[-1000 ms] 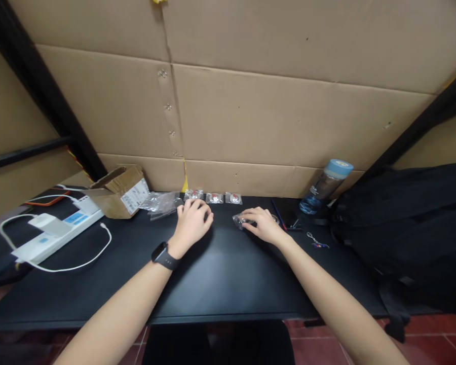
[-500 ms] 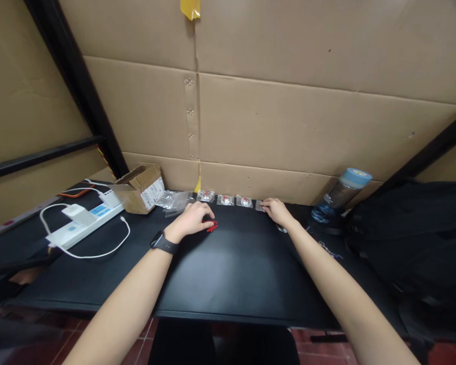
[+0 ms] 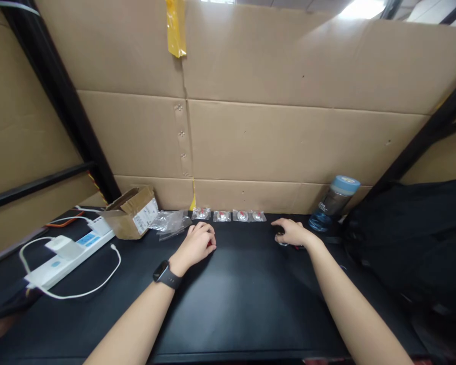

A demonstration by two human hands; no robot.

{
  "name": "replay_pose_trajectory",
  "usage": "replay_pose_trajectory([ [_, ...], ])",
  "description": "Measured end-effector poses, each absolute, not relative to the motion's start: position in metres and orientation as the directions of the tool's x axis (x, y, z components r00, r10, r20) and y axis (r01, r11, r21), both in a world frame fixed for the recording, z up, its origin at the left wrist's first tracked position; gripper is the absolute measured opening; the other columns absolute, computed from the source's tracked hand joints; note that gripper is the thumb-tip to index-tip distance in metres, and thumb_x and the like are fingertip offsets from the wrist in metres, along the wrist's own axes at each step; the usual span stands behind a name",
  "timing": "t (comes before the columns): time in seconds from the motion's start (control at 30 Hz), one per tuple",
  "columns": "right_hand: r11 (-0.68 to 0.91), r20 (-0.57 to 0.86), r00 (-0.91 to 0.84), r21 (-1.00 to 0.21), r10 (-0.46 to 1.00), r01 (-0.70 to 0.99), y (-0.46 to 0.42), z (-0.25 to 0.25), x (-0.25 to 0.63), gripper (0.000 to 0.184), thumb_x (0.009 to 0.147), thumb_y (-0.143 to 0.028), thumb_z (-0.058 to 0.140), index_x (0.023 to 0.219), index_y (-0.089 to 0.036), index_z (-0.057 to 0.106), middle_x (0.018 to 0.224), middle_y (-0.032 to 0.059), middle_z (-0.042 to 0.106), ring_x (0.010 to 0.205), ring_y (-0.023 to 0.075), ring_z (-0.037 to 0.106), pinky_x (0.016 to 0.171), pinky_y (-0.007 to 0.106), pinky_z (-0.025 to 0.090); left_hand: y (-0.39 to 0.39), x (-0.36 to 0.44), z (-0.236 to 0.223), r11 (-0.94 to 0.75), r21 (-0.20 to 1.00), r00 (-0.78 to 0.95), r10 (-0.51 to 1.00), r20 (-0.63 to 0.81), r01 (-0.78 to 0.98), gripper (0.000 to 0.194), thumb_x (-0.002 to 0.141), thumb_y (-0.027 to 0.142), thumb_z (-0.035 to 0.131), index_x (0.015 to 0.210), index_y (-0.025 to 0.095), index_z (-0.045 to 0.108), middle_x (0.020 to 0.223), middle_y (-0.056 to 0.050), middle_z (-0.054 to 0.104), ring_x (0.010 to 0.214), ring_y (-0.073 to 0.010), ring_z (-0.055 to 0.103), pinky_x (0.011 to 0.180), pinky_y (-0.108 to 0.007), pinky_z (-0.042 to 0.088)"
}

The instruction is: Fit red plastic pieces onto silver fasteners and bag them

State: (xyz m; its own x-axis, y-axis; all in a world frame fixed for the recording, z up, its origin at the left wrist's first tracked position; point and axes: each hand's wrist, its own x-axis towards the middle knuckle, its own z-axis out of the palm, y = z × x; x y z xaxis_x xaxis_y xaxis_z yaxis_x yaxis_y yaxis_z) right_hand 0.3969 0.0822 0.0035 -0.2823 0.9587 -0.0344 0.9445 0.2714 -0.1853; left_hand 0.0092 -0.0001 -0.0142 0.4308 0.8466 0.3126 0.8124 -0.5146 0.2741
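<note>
My left hand (image 3: 199, 242), wearing a black watch (image 3: 166, 274), rests on the dark table with its fingers curled. A bit of a red cord-like piece (image 3: 209, 244) shows between thumb and fingers; the rest is hidden. Over on the right, my right hand (image 3: 293, 233) has its index finger stretched out and its thumb apart below. A small shiny round item (image 3: 282, 244) lies at that thumb, mostly covered. Along the back edge runs a row of small clear packets, each with a silver round piece and red inside, the rightmost packet (image 3: 258, 216) among them.
Left of the packets lie empty-looking clear bags (image 3: 171, 221) and an opened cardboard box (image 3: 132, 213). A white power strip (image 3: 70, 259) with a white cable is at far left. A blue-lidded bottle (image 3: 332, 203) and black bag (image 3: 410, 243) stand right. Cardboard (image 3: 251, 147) walls the back.
My right hand has let go of the rightmost packet and moved right, over the round item. The left fingers have closed further over the red piece. The view has tilted up.
</note>
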Motion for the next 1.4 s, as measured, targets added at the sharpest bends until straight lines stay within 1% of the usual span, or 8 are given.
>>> replay_pose_trajectory([
  [0.23, 0.274, -0.001, -0.287, -0.293, 0.958, 0.916, 0.054, -0.003, 0.414, 0.048, 0.073, -0.024, 0.077, 0.121, -0.032, 0.069, 0.121, 0.0052, 0.074, 0.115, 0.0313, 0.066, 0.1, 0.048, 0.043, -0.01, 0.03, -0.004, -0.513, 0.405, 0.4, 0.854, 0.333, 0.757, 0.014, 0.099, 0.031, 0.05, 0.094, 0.024, 0.062, 0.09, -0.001, 0.069, 0.096, -0.0198, 0.059, 0.089, -0.037, 0.032],
  [0.33, 0.31, 0.038, -0.317, -0.343, 0.948, 0.887, 0.054, -0.004, 0.42, 0.048, 0.071, -0.022, 0.08, 0.117, -0.032, 0.071, 0.113, 0.0041, 0.077, 0.109, 0.0304, 0.069, 0.097, 0.044, 0.047, -0.014, 0.038, -0.001, -0.512, 0.446, 0.395, 0.856, 0.332, 0.735, 0.017, 0.098, 0.037, 0.053, 0.092, 0.024, 0.064, 0.086, 0.001, 0.071, 0.089, -0.0188, 0.062, 0.089, -0.037, 0.032],
  [0.57, 0.369, 0.083, -0.37, -0.426, 0.925, 0.826, 0.051, -0.003, 0.423, 0.047, 0.069, -0.018, 0.08, 0.115, -0.027, 0.073, 0.11, 0.0052, 0.077, 0.103, 0.0268, 0.072, 0.095, 0.037, 0.052, -0.019, 0.047, 0.0, -0.509, 0.52, 0.374, 0.859, 0.348, 0.686, 0.016, 0.094, 0.039, 0.061, 0.095, 0.029, 0.074, 0.105, -0.001, 0.076, 0.103, -0.0223, 0.065, 0.091, -0.037, 0.035],
  [0.77, 0.467, 0.1, -0.485, -0.492, 0.869, 0.734, 0.045, -0.002, 0.402, 0.045, 0.069, -0.021, 0.081, 0.114, -0.023, 0.073, 0.107, 0.0053, 0.076, 0.094, 0.0222, 0.072, 0.089, 0.032, 0.054, -0.018, 0.051, -0.004, -0.488, 0.519, 0.339, 0.87, 0.359, 0.702, 0.016, 0.095, 0.038, 0.063, 0.102, 0.029, 0.073, 0.102, 0.0, 0.077, 0.1, -0.0206, 0.067, 0.09, -0.036, 0.034],
  [1.0, 0.459, 0.104, -0.48, -0.517, 0.871, 0.722, 0.04, 0.001, 0.396, 0.045, 0.069, -0.023, 0.083, 0.113, -0.024, 0.074, 0.103, 0.0049, 0.077, 0.095, 0.0236, 0.072, 0.091, 0.034, 0.053, -0.018, 0.053, -0.005, -0.422, 0.516, 0.267, 0.899, 0.348, 0.746, 0.015, 0.096, 0.037, 0.06, 0.094, 0.028, 0.072, 0.107, 0.0, 0.076, 0.108, -0.0214, 0.065, 0.093, -0.038, 0.03],
  [1.13, 0.463, 0.127, -0.474, -0.534, 0.871, 0.707, 0.039, 0.006, 0.399, 0.041, 0.069, -0.026, 0.083, 0.109, -0.023, 0.075, 0.102, 0.0046, 0.077, 0.091, 0.0226, 0.072, 0.085, 0.032, 0.054, -0.018, 0.053, -0.002, -0.402, 0.543, 0.239, 0.907, 0.347, 0.737, 0.016, 0.096, 0.039, 0.061, 0.105, 0.03, 0.07, 0.105, 0.0, 0.078, 0.115, -0.0232, 0.062, 0.096, -0.04, 0.029],
  [1.27, 0.503, 0.235, -0.456, -0.558, 0.858, 0.66, 0.033, 0.013, 0.385, 0.042, 0.071, -0.027, 0.083, 0.111, -0.026, 0.073, 0.107, 0.0035, 0.076, 0.089, 0.0205, 0.07, 0.081, 0.031, 0.054, -0.018, 0.052, 0.001, -0.388, 0.546, 0.191, 0.904, 0.383, 0.742, 0.018, 0.097, 0.04, 0.059, 0.103, 0.03, 0.072, 0.106, -0.002, 0.078, 0.131, -0.0287, 0.054, 0.101, -0.047, 0.026],
  [1.4, 0.61, 0.422, -0.455, -0.657, 0.784, 0.442, 0.014, 0.017, 0.341, 0.04, 0.079, -0.03, 0.079, 0.118, -0.028, 0.07, 0.121, 0.0054, 0.071, 0.097, 0.0208, 0.068, 0.078, 0.032, 0.055, -0.021, 0.054, 0.004, -0.408, 0.621, 0.189, 0.902, 0.389, 0.669, 0.02, 0.096, 0.04, 0.058, 0.091, 0.029, 0.074, 0.105, -0.002, 0.077, 0.132, -0.03, 0.054, 0.106, -0.05, 0.03],
])
